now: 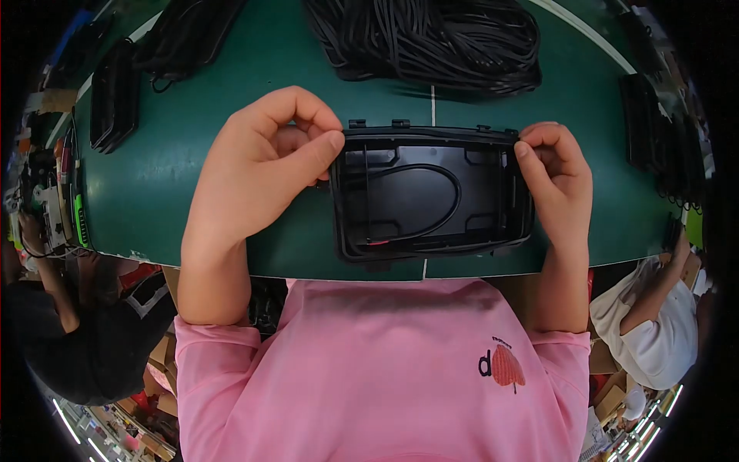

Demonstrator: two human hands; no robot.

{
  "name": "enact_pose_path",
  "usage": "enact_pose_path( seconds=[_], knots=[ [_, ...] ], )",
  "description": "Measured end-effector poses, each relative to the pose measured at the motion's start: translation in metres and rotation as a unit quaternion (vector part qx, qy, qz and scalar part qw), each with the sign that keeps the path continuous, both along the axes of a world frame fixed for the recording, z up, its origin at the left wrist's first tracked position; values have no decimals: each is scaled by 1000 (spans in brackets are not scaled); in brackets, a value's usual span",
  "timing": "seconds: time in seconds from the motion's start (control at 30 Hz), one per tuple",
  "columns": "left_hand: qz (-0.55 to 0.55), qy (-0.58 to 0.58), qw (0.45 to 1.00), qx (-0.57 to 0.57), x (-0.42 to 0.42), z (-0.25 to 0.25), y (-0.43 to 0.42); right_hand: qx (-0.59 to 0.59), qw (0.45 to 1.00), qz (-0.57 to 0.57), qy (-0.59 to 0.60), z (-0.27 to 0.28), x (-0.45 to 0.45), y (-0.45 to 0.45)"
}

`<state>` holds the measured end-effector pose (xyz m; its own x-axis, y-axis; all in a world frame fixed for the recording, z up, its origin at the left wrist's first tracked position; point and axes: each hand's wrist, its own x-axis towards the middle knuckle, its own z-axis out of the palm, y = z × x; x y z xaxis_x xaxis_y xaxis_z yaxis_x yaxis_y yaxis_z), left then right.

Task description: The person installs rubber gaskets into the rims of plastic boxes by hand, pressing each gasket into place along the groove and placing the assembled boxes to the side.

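Observation:
A shallow black plastic case sits open side up near the front edge of the green table. Small hinge lugs stand along its far rim, and a black cable curves in a loop inside it. At the far left corner, my left hand is closed, thumb and forefinger pinching the rim. My right hand pinches the far right corner in the same way. Whether a thin seal strip on the rim is also between the fingers, I cannot tell.
A large bundle of black cords lies beyond the case on the green table. More black cases stand at the far left, others at the right. Tools and a green marker lie at the left edge. Other people sit on both sides.

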<state>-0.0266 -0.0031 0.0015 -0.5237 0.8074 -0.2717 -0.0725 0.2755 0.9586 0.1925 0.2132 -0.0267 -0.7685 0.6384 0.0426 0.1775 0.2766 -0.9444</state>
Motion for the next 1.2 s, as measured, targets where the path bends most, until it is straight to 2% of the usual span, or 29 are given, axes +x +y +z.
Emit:
enact_pose_path(
  seconds=[0.2, 0.27, 0.4, 0.5, 0.73, 0.83, 0.9, 1.1, 1.2],
  knots=[
    [-15, -9, 1000, -15, 0, 1, 2, -91, 996, -10, 2, 6, -2, 8],
    [9, -27, 999, -22, 0, 1, 2, -122, 991, -3, -48, 9, -1, 13],
    [13, -21, 999, -35, 3, -1, 6, -192, 978, -29, -69, 9, -3, 18],
    [20, -22, 999, -37, 2, -3, 4, -254, 965, 8, -59, 7, -2, 21],
    [35, 10, 998, -48, 6, -3, 6, -208, 975, -7, -82, 11, -1, 16],
    [32, 15, 998, -51, 7, -4, 6, -199, 977, -15, -71, 8, -2, 13],
    [28, 22, 998, -52, 8, -4, 5, -162, 987, -8, -22, 2, -2, 9],
    [34, 31, 997, -56, 11, -2, 5, -105, 994, -7, -8, -5, -1, 6],
    [31, 35, 998, -51, 11, -3, 4, -113, 993, -7, -16, -8, -1, 5]
  ],
)
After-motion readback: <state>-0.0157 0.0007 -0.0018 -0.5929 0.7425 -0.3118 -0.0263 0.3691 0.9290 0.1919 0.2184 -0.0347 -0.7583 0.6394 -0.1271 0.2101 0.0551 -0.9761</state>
